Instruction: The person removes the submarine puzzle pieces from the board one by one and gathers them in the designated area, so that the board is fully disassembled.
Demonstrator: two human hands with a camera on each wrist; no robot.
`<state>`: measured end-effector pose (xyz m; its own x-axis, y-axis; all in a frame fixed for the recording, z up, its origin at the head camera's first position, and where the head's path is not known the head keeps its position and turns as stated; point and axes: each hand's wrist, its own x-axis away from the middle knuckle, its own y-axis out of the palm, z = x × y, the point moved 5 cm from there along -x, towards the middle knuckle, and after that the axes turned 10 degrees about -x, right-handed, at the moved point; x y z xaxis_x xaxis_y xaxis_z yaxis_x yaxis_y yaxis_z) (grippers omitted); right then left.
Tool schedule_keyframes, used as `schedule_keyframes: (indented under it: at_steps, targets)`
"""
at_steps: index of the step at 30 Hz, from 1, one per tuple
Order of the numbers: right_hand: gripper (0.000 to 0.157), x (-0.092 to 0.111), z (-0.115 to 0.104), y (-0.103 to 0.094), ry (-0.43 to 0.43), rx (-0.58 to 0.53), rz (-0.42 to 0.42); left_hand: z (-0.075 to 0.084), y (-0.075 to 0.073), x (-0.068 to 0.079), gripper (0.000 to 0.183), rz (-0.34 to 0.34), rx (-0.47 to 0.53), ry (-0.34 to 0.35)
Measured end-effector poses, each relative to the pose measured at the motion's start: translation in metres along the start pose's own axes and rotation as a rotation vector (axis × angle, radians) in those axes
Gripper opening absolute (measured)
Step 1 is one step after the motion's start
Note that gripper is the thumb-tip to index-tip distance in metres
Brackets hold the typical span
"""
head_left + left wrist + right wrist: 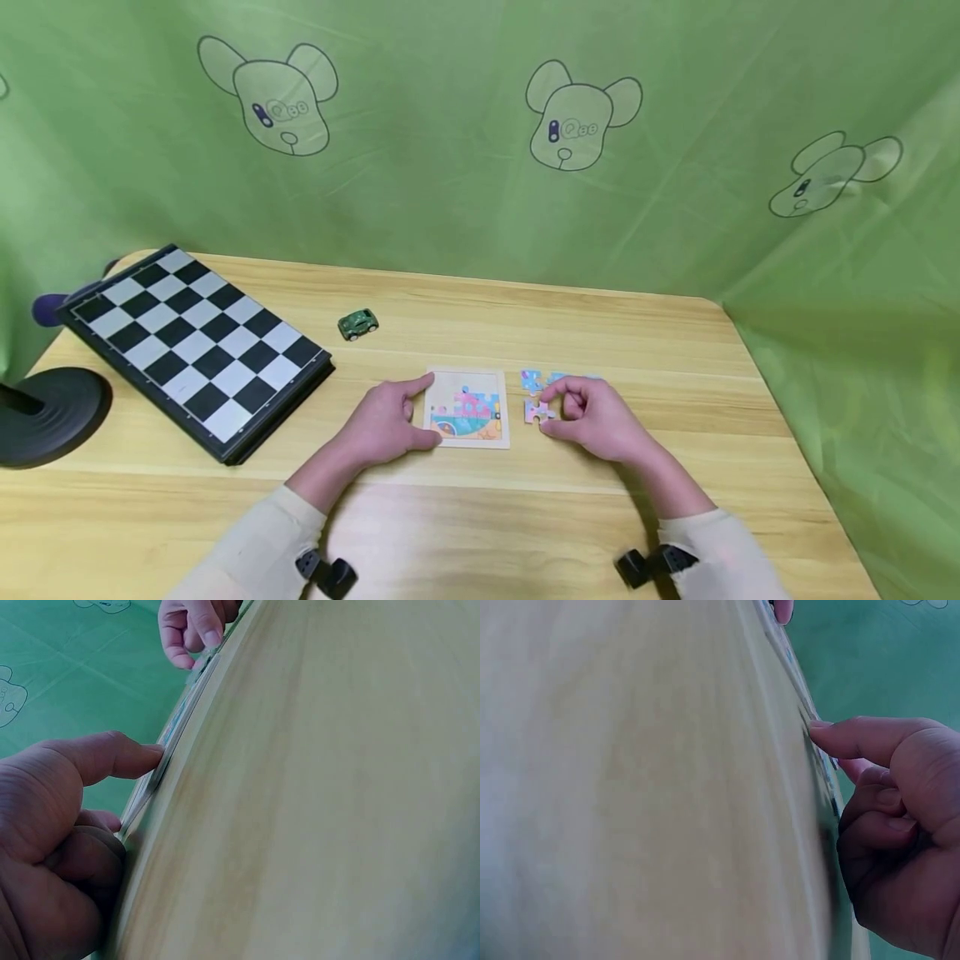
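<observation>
A square jigsaw tray (506,421) with a pale wooden rim lies in the middle of the table, its lower part filled with a pink, teal and orange picture. My left hand (386,423) holds the tray by its left side, thumb at the near corner and index finger at the far one. Just right of the tray, my right hand (600,421) pinches a pink and white jigsaw piece (533,412) between thumb and index finger, low over the table. Blue jigsaw pieces (531,381) lie beyond it, some partly hidden by that hand. In the right wrist view, the other fingers (877,825) are curled in.
A folded black-and-white chessboard (202,333) occupies the table's left side. Behind the tray stands a small green toy car (357,323). A round black base (56,417) sits at the left edge. Green cloth (465,167) hangs along the back and right.
</observation>
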<state>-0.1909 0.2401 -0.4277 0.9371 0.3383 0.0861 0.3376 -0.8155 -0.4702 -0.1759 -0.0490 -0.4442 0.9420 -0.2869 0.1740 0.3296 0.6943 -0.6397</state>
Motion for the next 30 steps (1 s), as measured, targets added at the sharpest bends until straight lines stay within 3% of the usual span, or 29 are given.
schedule_keyframes:
  at_steps: [30]
  targets:
    - [0.023, 0.0023, 0.0020, 0.0002, 0.005, 0.010, 0.027, -0.0002, -0.0005, 0.0000, 0.091, 0.003, 0.004, 0.017]
